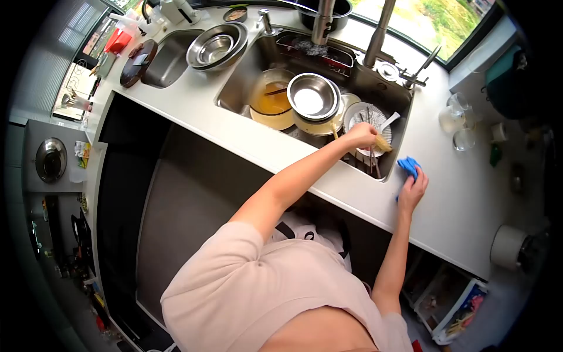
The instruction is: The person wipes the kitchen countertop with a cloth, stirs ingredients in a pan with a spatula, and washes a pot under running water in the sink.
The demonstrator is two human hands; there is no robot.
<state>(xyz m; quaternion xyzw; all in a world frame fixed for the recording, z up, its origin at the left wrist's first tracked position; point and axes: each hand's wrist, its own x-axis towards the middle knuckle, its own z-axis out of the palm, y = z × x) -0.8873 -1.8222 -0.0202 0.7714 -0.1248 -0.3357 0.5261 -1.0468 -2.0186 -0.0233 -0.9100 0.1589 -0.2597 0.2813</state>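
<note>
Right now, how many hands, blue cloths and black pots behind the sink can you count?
Hands: 2, left hand and right hand
Blue cloth: 1
Black pot behind the sink: 1
Total: 4

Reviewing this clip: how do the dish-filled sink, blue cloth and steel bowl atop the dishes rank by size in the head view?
Largest to smallest:
1. Dish-filled sink
2. Steel bowl
3. Blue cloth, partly hidden

The cloth [409, 165] is blue, the countertop [451, 199] white.
</note>
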